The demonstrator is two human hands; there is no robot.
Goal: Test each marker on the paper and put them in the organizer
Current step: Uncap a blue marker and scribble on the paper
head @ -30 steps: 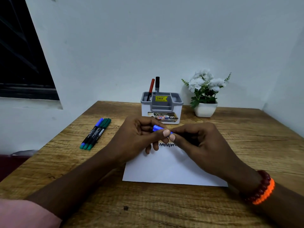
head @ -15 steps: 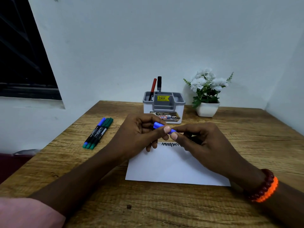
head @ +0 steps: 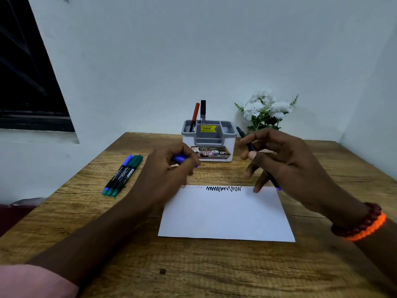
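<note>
White paper lies flat on the wooden counter in front of the grey-and-white organizer, with a black zigzag scribble along its far edge. The right hand, above the paper's far right corner, has its grip curled round an uncapped black-barrelled marker held tilted with its tip toward the organizer; the left hand, above the paper's far left corner, has its grip closed on a blue cap. Left of the paper three capped markers lie side by side, and a red marker and a black marker stand in the organizer's back left compartment.
</note>
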